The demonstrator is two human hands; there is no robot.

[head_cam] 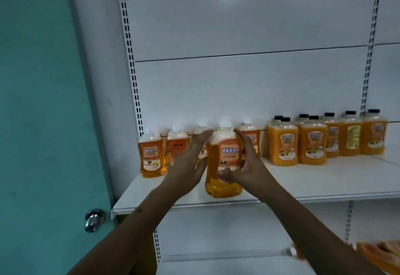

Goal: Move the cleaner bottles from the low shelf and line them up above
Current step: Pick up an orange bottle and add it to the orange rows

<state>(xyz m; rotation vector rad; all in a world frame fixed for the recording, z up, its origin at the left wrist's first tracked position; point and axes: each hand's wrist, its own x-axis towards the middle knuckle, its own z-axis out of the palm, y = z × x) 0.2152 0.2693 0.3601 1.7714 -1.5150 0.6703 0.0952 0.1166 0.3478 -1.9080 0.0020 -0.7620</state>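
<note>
Orange cleaner bottle (224,160), white cap, clear plastic, amber liquid; label reads 地板清洁剂 in blue on white band. Stands upright near front edge of upper shelf (313,186), toward its left end. Right hand (244,166) wraps its right side, fingers curled round the body, thumb across lower front. Left hand (190,164) at bottle's left side, fingers straight and apart, reaching past shoulder; contact with the bottle unclear. Both forearms angle up from below.

Behind, along back edge: row of white-capped bottles (151,155), same label. Toward right end: black-capped bottles (311,142), opaque orange, print unreadable. Shelf white metal, slotted uprights. Lower shelf, right: blurred orange items (376,255). Teal door (43,123) left, metal knob (93,219).
</note>
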